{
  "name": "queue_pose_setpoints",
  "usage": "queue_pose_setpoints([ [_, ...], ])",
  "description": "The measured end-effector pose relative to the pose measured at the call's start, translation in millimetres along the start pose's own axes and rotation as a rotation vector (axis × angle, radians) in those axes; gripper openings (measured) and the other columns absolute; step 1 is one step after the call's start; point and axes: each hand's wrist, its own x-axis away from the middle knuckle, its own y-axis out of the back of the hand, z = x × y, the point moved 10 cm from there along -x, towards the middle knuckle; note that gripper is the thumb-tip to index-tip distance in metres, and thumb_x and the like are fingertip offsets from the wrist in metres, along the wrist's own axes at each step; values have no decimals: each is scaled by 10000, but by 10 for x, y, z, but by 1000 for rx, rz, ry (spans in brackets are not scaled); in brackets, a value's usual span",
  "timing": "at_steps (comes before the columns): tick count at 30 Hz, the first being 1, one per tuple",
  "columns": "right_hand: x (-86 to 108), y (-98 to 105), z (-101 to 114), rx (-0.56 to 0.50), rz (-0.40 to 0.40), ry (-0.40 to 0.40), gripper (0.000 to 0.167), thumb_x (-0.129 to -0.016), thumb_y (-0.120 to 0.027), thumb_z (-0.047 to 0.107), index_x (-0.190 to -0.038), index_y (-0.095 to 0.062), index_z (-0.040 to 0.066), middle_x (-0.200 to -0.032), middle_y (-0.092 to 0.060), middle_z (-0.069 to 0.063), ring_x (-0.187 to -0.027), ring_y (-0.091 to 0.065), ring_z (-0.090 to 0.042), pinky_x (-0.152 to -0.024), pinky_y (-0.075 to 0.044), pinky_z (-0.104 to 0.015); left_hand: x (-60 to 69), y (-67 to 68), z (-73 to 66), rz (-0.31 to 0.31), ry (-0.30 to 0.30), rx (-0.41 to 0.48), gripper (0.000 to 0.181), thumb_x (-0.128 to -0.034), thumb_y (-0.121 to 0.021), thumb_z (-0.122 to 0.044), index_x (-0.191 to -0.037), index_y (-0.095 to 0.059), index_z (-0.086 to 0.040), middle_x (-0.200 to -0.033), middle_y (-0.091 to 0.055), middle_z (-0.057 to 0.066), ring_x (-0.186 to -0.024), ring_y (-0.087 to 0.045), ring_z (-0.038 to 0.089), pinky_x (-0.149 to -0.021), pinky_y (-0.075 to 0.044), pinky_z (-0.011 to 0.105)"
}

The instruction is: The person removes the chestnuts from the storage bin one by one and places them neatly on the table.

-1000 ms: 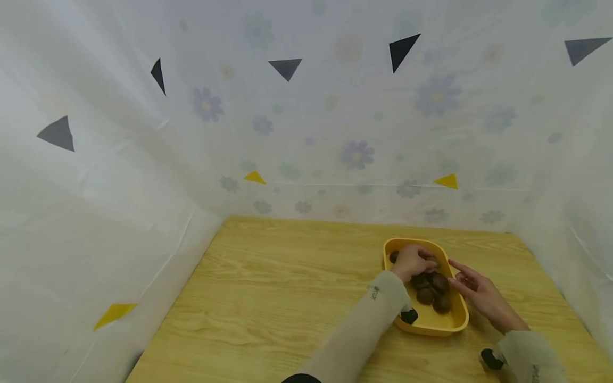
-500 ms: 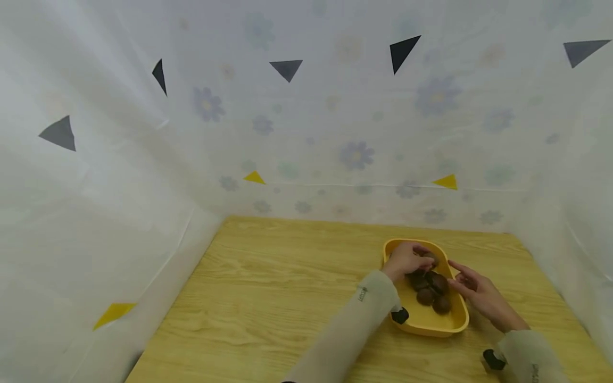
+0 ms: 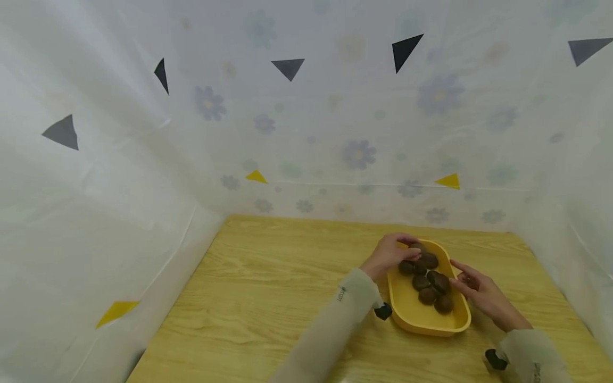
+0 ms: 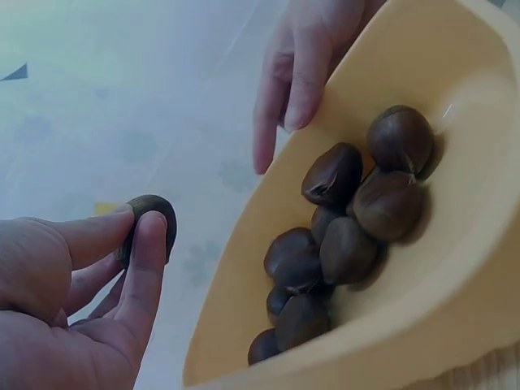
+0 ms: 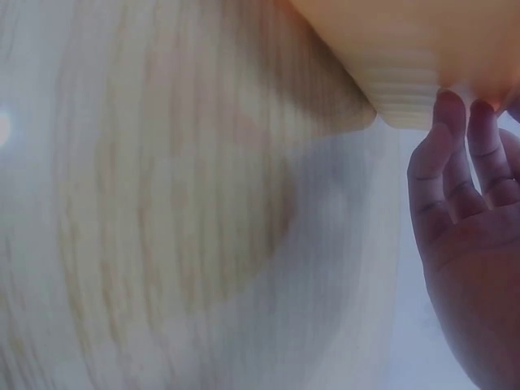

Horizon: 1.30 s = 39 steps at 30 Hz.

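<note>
I have my left hand pinching one chestnut near the tray rim; can't tell if it's over the rim. My right hand grasps nothing, resting relaxed against the tray's side. Tray's on the counter between both hands, other chestnuts clustered inside. Step, I'd judge: handling one chestnut apart from the rest. Next move probably wants a firm pinch, since it looks smooth, with the tray kept steady.
</note>
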Motion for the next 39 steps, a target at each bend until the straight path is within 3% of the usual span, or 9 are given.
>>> queue_pose_setpoints([
  [4,11,5,15,-3,-3,7,662,-1105,-524,321,-1631,-266,13,-1105,-590,-103,-866,-575,-47,-672,-473,-263,48,131,-31,11,-16,47,260,-977,-708,-51,-1236,-722,-46,-1101,-700,12,-1093,-715,417,-953,-595,496],
  [8,12,15,14,-7,-5,10,664,-1106,-522,330,-1632,-267,16,-1108,-584,-112,-854,-566,-51,-663,-474,-269,70,273,-39,1,-34,31,245,-983,-713,-89,-1227,-727,-79,-1129,-715,26,-1114,-699,447,-947,-600,461],
  [15,5,30,-10,12,-9,14,655,-1106,-521,324,-1634,-270,26,-1125,-584,-109,-872,-565,-33,-671,-472,-263,82,491,16,-1,-44,89,264,-983,-717,-103,-1245,-715,-74,-1196,-702,97,-1158,-667,485,-1069,-498,590],
  [22,6,28,-1,9,-7,20,653,-1109,-517,310,-1632,-263,13,-1118,-587,-93,-880,-568,-38,-681,-468,-256,146,733,57,-6,-83,83,340,-994,-700,-91,-1331,-671,-53,-1225,-686,42,-1184,-663,467,-955,-599,350],
  [25,16,28,21,6,-6,23,653,-1109,-517,313,-1632,-264,16,-1115,-586,-98,-881,-569,-38,-688,-470,-248,176,829,79,-13,-91,81,366,-996,-692,-73,-1356,-647,-24,-1242,-663,48,-1194,-653,477,-947,-599,336],
  [30,31,20,36,-2,2,13,671,-1109,-508,350,-1642,-248,37,-1121,-574,-102,-902,-568,-31,-707,-484,-241,208,965,157,-37,-67,81,359,-999,-688,-72,-1355,-651,-53,-1259,-647,61,-1215,-640,479,-972,-592,373],
  [36,20,16,38,-23,11,5,684,-1109,-499,374,-1649,-234,50,-1118,-563,-99,-898,-563,-50,-694,-484,-263,216,1085,296,-50,-40,118,351,-1000,-674,-37,-1349,-641,-36,-1290,-622,135,-1196,-664,432,-1098,-475,593],
  [39,17,0,20,-31,11,-5,690,-1106,-502,384,-1649,-235,51,-1119,-563,-97,-897,-562,-50,-690,-482,-268,227,1123,361,-56,-30,108,356,-999,-673,-32,-1353,-631,-14,-1292,-612,151,-1187,-667,432,-1101,-466,603],
])
